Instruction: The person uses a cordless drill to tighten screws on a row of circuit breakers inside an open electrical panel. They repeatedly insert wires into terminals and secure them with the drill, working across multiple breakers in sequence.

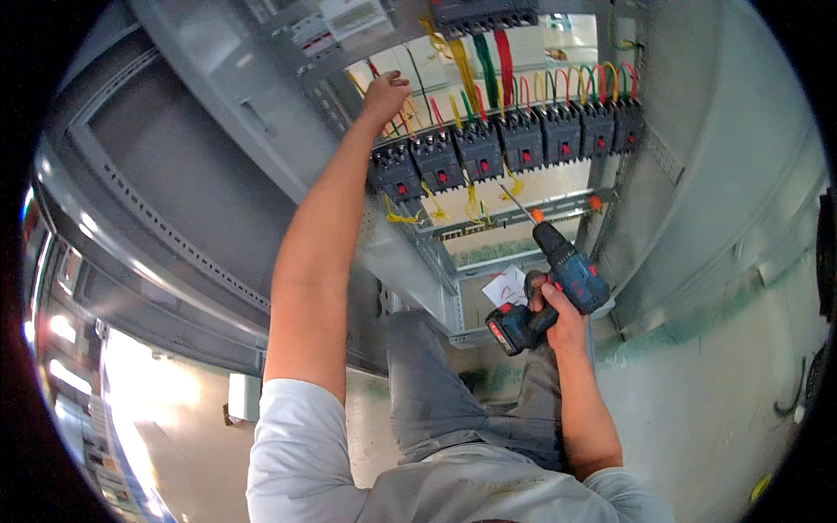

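My right hand (562,315) is wrapped round the grip of a blue and black cordless drill (579,277). Its long thin bit (518,203) points up and left, with the tip just below a row of black circuit breakers (525,144) with red switches. Reaching into the metal cabinet, my left hand (386,96) is closed above the leftmost breaker, beside thin red, yellow and dark wires. Whatever its fingers hold is too small to make out. Coloured wires (568,84) rise from the breakers' tops, and yellow wires (472,202) hang below several of them.
Thick yellow, green and red cables (504,68) drop from a larger breaker (485,16) above. A perforated crossbar (501,220) runs under the row. An open grey door (166,166) stands left, a grey panel (715,166) right. White paper (505,286) lies low in the cabinet.
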The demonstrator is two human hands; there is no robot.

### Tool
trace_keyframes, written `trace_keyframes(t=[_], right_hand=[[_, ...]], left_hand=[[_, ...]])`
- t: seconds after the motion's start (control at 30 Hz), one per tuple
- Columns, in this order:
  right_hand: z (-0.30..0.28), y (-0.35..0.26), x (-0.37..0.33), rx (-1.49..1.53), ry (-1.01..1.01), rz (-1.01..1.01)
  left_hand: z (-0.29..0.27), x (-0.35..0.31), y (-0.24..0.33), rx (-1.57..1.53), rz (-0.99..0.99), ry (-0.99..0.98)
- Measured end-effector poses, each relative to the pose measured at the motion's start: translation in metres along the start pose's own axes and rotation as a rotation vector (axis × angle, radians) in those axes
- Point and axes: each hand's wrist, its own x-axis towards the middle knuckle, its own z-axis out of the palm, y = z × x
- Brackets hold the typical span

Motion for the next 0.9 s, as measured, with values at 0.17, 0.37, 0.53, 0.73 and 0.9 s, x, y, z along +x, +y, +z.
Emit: trace_keyframes(t=[0.17, 0.37, 0.53, 0.73, 0.9], right_hand=[[0.001, -0.001, 0.001, -0.013, -0.016, -0.026], [-0.001, -0.003, 0.003, -0.023, -0.036, -0.013], [0.006, -0.004, 0.004, 0.009, -0.02, -0.01], [0.01, 0.003, 0.0, -0.049, -0.016, -0.02], [0.003, 0.006, 0.002, -0.062, -0.023, -0.02]], left_hand=[[0.004, 0.01, 0.01, -0.229, -0.004, -0.093], [-0.014, 0.006, 0.009, -0.445, 0.075, -0.14], [-0.035, -0.01, 0.024, -0.431, -0.174, -0.26], [-0.032, -0.034, 0.033, -0.592, -0.469, -0.358], [-0.041, -0.054, 0.027, -0.713, -0.544, -0.772]])
